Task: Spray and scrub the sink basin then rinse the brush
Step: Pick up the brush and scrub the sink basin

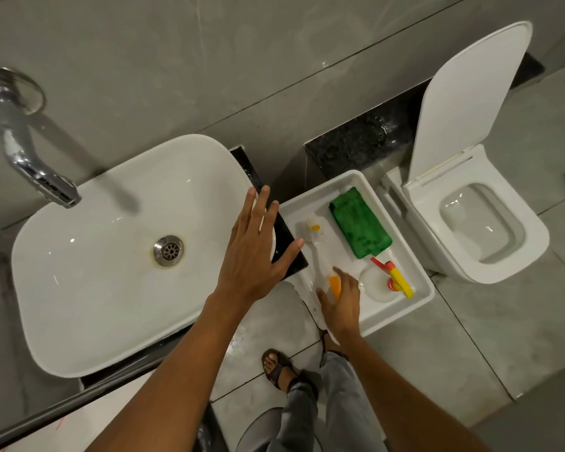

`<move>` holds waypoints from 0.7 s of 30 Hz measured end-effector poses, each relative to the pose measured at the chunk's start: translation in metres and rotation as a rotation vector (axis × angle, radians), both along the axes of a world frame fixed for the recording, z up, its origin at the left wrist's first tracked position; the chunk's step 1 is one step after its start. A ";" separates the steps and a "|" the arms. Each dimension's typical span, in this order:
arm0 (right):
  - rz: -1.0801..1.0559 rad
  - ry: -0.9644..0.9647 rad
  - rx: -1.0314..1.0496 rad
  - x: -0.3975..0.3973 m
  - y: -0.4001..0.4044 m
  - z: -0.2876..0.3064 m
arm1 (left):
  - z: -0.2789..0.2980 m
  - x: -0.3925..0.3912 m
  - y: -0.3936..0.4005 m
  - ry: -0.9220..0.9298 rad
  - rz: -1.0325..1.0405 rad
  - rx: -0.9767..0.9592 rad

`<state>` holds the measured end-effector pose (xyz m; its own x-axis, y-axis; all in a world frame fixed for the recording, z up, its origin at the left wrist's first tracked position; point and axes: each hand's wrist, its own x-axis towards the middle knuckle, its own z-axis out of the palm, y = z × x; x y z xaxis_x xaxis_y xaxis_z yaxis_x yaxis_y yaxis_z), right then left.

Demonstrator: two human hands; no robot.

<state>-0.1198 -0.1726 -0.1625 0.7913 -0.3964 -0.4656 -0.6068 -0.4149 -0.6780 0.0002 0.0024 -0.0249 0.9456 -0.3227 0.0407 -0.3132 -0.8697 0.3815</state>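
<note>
A white sink basin (pixel 105 256) with a metal drain (pixel 168 250) sits under a chrome tap (pixel 30 151). My left hand (pixel 255 252) rests flat, fingers spread, on the basin's right rim. To the right, a white tray (pixel 418 308) holds a white brush (pixel 313 236) with an orange-tipped handle, a green sponge (pixel 359 223) and a spray bottle (pixel 392 277) with a red and yellow trigger. My right hand (pixel 340 301) is curled around the brush's orange handle end down in the tray.
A white toilet (pixel 470 223) with its lid up stands right of the tray. A black stone ledge (pixel 356 141) runs along the grey wall. My legs and sandalled feet (pixel 278 367) stand on the grey tiled floor below.
</note>
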 end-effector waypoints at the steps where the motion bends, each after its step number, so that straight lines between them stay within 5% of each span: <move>1: 0.008 0.066 -0.010 0.014 0.000 -0.001 | -0.001 0.000 0.000 0.000 -0.001 0.001; 12: 0.243 0.487 -0.133 0.051 -0.019 -0.015 | -0.003 0.002 0.001 0.009 -0.005 -0.010; 16: 0.110 0.379 -0.015 0.047 -0.009 -0.011 | -0.004 0.002 0.001 0.001 -0.006 0.000; 21: -0.130 0.111 0.405 0.031 0.005 0.039 | 0.009 -0.002 0.002 0.044 -0.025 -0.023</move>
